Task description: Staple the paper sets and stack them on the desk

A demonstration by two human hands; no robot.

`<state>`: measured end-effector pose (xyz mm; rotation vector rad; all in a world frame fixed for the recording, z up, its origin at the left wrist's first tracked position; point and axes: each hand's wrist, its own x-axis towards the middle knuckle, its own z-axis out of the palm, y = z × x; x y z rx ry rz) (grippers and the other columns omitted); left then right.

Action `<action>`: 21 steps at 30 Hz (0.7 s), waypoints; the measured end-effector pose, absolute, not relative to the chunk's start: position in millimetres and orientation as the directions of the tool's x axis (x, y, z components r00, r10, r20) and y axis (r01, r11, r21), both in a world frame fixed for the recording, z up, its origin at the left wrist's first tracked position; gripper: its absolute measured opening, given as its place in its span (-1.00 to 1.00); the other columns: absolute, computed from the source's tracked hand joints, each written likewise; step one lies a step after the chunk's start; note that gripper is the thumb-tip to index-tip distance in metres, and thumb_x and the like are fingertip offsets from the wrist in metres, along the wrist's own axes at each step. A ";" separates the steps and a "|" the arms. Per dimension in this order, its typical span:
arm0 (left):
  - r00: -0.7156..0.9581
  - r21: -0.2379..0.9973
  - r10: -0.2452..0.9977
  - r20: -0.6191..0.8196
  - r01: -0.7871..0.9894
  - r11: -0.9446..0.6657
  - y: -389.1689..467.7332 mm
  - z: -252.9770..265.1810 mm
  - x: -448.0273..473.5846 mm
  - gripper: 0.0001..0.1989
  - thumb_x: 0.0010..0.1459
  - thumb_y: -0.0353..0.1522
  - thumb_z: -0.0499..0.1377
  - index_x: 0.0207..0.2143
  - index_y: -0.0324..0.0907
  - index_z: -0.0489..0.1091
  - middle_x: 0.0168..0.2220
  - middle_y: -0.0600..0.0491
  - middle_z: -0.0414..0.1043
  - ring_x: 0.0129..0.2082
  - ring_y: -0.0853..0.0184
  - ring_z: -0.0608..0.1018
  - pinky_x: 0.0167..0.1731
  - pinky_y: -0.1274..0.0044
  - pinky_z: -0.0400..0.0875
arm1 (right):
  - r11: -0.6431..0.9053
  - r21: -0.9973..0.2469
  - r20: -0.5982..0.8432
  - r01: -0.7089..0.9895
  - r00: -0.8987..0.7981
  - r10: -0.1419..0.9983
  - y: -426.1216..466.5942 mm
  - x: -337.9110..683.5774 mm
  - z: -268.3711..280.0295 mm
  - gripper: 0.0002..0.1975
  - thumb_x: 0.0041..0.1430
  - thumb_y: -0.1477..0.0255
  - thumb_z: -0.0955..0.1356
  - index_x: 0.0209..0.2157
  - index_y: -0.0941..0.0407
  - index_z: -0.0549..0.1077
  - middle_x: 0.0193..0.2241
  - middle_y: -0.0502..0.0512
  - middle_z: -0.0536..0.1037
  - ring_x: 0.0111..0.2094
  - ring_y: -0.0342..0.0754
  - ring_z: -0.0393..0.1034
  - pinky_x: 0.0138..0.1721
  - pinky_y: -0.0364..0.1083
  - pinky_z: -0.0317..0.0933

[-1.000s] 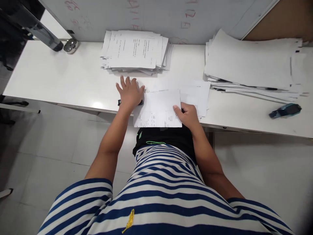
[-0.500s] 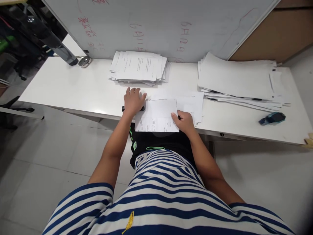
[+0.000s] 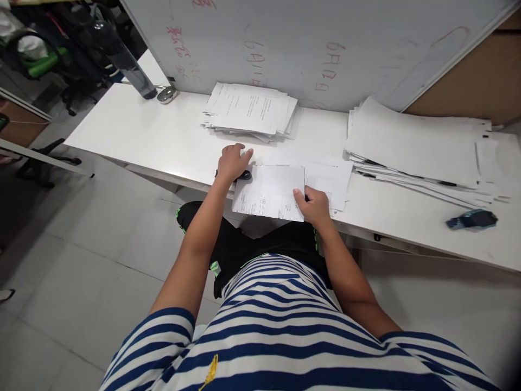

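Note:
With thumb on top, my right hand (image 3: 316,206) grips the right edge of a printed sheet of paper (image 3: 272,187), which reaches past the desk's front edge. Another sheet (image 3: 334,182) lies flat on the desk, partly under the held one. My left hand (image 3: 235,162) is at the sheet's upper left, with its fingers stretched forward and slightly apart. Below it lies a small black object (image 3: 246,175) with a rounded end, mostly covered by the hand and next to the sheet's left edge; its kind is unclear.
Behind the hands a stack of printed papers (image 3: 250,111) lies on the white desk (image 3: 118,122). A larger paper pile (image 3: 415,144) is at the right, near a blue-black device (image 3: 472,219). A mouse (image 3: 167,94) and a bottle (image 3: 136,73) stand far left, before a whiteboard (image 3: 293,49).
The camera view has swung, so the desk appears shifted right and tilted. My right hand keeps its hold on the sheet, and my left hand stays over the black object.

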<state>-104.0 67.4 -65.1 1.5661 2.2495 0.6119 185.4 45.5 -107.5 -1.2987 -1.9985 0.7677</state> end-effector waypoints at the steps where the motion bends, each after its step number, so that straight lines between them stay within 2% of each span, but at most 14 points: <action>1: -0.347 0.522 0.938 -0.029 0.795 0.310 67.1 -64.4 -103.5 -0.50 0.32 0.01 -0.03 0.12 -0.06 0.37 0.17 -0.20 0.42 0.31 -0.05 0.26 0.12 0.13 0.36 | 0.350 -0.745 0.190 0.567 -0.323 0.927 45.5 185.4 -107.6 -0.53 0.25 0.17 0.28 -0.62 0.03 0.02 -0.70 -0.09 0.10 -0.59 -0.14 0.05 -0.46 -0.07 -0.11; 7: -0.356 0.516 0.934 -0.037 0.793 0.323 64.9 -60.1 -102.6 -0.50 0.34 0.00 -0.06 0.11 -0.05 0.38 0.18 -0.17 0.43 0.29 -0.04 0.29 0.12 0.15 0.37 | 0.361 -0.748 0.200 0.558 -0.329 0.923 44.5 184.6 -107.7 -0.53 0.26 0.15 0.27 -0.62 0.03 0.01 -0.69 -0.10 0.09 -0.59 -0.14 0.04 -0.46 -0.07 -0.10; 11: -0.362 0.523 0.932 0.003 0.795 0.307 68.0 -65.1 -105.9 -0.54 0.33 -0.01 -0.03 0.05 -0.06 0.42 0.14 -0.17 0.47 0.20 -0.03 0.40 0.04 0.18 0.40 | 0.330 -0.768 0.182 0.549 -0.307 0.934 44.5 184.2 -105.1 -0.52 0.24 0.14 0.28 -0.62 0.03 0.02 -0.69 -0.10 0.09 -0.58 -0.14 0.04 -0.46 -0.07 -0.09; 17: -0.355 0.569 0.929 0.108 0.788 0.235 71.9 -77.5 -112.0 -0.60 0.34 -0.02 0.01 -0.05 -0.06 0.46 0.05 -0.15 0.55 0.05 0.02 0.51 -0.09 0.25 0.43 | 0.236 -0.843 0.072 0.484 -0.334 0.940 47.4 189.5 -101.6 -0.56 0.20 0.07 0.34 -0.59 0.05 0.22 -0.67 -0.08 0.21 -0.52 -0.11 0.13 -0.46 -0.11 0.00; 21: -0.358 0.585 0.903 0.237 0.795 0.162 64.6 -76.9 -106.6 -0.54 0.42 -0.03 -0.14 -0.06 -0.05 0.45 -0.01 -0.07 0.58 -0.01 0.15 0.54 -0.08 0.34 0.42 | 0.209 -0.859 0.058 0.467 -0.317 0.947 48.0 189.7 -106.2 -0.58 0.19 0.07 0.36 -0.56 0.06 0.28 -0.65 -0.08 0.26 -0.50 -0.10 0.16 -0.45 -0.11 0.02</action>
